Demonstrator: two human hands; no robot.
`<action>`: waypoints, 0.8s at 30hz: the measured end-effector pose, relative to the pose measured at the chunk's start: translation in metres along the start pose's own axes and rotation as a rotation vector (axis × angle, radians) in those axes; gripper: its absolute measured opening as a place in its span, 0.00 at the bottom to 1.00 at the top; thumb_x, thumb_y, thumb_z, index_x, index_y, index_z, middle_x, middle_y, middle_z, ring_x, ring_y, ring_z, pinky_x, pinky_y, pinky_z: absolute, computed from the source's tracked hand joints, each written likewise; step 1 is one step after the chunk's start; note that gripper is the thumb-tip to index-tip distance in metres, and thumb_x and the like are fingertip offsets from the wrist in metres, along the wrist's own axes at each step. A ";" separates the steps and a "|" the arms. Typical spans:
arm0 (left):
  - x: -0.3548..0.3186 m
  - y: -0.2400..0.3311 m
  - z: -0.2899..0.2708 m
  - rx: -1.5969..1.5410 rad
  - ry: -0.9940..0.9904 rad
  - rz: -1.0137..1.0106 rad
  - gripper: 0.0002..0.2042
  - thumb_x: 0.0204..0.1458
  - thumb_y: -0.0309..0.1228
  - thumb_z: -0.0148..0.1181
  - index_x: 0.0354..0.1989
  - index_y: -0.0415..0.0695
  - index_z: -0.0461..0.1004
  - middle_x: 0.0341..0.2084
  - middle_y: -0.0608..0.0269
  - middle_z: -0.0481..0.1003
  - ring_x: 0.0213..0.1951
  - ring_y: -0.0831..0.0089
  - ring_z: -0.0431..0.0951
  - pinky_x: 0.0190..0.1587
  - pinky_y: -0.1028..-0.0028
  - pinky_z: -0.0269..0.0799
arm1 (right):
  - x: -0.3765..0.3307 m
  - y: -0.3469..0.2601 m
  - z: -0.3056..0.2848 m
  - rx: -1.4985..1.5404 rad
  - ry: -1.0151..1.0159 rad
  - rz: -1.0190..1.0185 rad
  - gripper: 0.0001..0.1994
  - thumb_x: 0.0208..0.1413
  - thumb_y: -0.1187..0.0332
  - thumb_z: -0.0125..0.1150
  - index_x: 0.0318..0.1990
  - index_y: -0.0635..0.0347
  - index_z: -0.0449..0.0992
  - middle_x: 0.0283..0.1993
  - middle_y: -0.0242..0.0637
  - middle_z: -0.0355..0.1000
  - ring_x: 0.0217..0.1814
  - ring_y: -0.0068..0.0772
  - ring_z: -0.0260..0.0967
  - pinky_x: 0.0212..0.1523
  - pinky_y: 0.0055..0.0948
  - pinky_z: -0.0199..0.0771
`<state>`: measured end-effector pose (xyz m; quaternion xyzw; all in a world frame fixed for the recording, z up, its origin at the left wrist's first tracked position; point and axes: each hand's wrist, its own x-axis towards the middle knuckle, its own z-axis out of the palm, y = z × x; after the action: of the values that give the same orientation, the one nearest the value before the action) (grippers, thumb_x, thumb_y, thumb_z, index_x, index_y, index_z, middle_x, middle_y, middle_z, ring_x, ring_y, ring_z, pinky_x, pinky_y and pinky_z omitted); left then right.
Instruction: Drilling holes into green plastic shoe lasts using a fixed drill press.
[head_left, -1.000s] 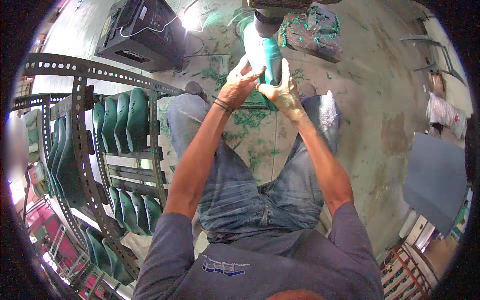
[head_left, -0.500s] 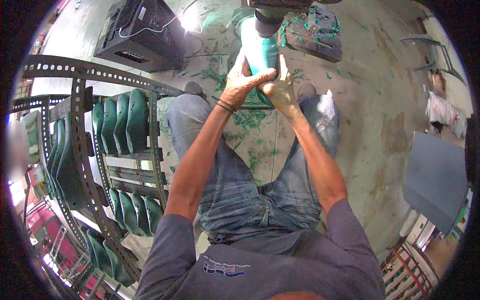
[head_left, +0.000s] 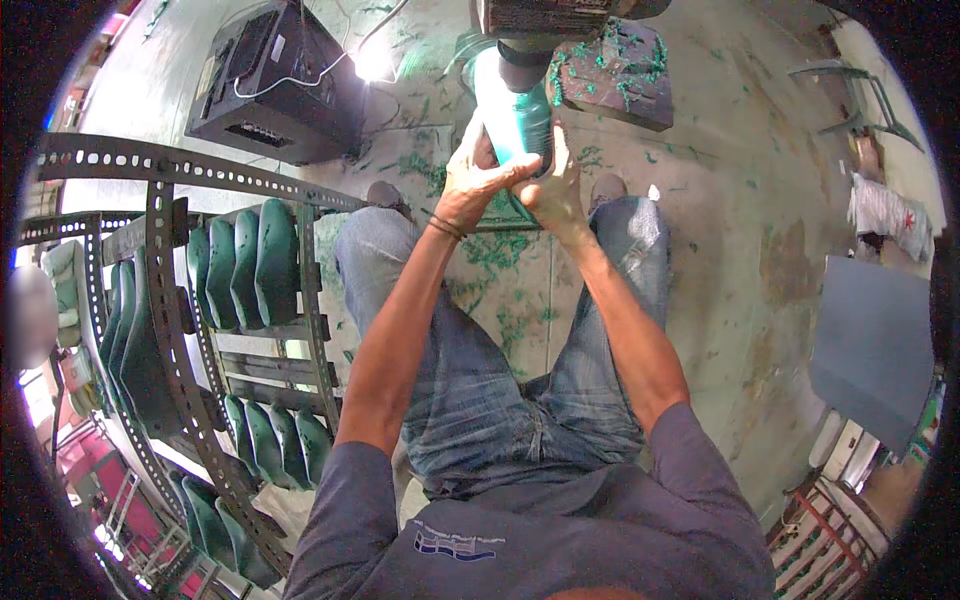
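Note:
Gripped between both hands, in front of my knees, is a shiny green shoe last [head_left: 508, 118]. My left hand [head_left: 470, 182] is closed on its left side, with the thumb laid across the near end. On the right, my right hand [head_left: 553, 192] closes round the same last, its thumb close to the left one. The last's far end lies against or just under a dark round tool [head_left: 522, 68], which hangs from a machine [head_left: 545, 20] at the top. Whether the two touch is hard to see.
A metal rack [head_left: 160, 270] on my left carries several green shoe lasts [head_left: 272, 265]. A black box-shaped unit [head_left: 285, 90] and a bright lamp [head_left: 373, 65] stand ahead on the left. Green shavings strew the floor and a dark block [head_left: 625, 85]. A grey panel [head_left: 870, 350] leans at right.
The whole scene sits slightly lower in the view, as my head has shifted. Both hands keep their hold on the shoe last, which stays by the round tool.

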<state>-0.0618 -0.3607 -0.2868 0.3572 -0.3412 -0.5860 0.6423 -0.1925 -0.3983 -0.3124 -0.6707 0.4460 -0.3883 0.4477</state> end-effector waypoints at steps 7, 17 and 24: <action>0.002 -0.001 -0.001 0.036 -0.003 0.011 0.39 0.43 0.21 0.72 0.65 0.39 0.57 0.57 0.59 0.67 0.59 0.70 0.67 0.62 0.68 0.64 | 0.003 0.005 0.002 -0.014 0.079 -0.164 0.30 0.39 0.71 0.69 0.53 0.64 0.65 0.42 0.43 0.73 0.44 0.33 0.71 0.47 0.35 0.72; 0.003 -0.001 -0.001 0.073 -0.035 0.040 0.39 0.46 0.22 0.68 0.67 0.38 0.54 0.61 0.57 0.63 0.63 0.66 0.64 0.65 0.64 0.61 | 0.001 0.013 0.001 0.023 0.003 -0.067 0.48 0.36 0.67 0.69 0.66 0.74 0.51 0.54 0.63 0.69 0.56 0.59 0.70 0.57 0.44 0.70; 0.000 -0.007 -0.002 0.095 0.059 0.048 0.43 0.42 0.20 0.73 0.67 0.36 0.54 0.57 0.58 0.67 0.57 0.70 0.69 0.60 0.69 0.67 | -0.004 0.012 0.006 -0.078 0.036 -0.053 0.50 0.35 0.67 0.69 0.67 0.75 0.49 0.54 0.64 0.70 0.58 0.58 0.69 0.59 0.40 0.68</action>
<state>-0.0633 -0.3612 -0.2939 0.3960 -0.3583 -0.5427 0.6483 -0.1915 -0.3958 -0.3258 -0.6922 0.4509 -0.3944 0.4024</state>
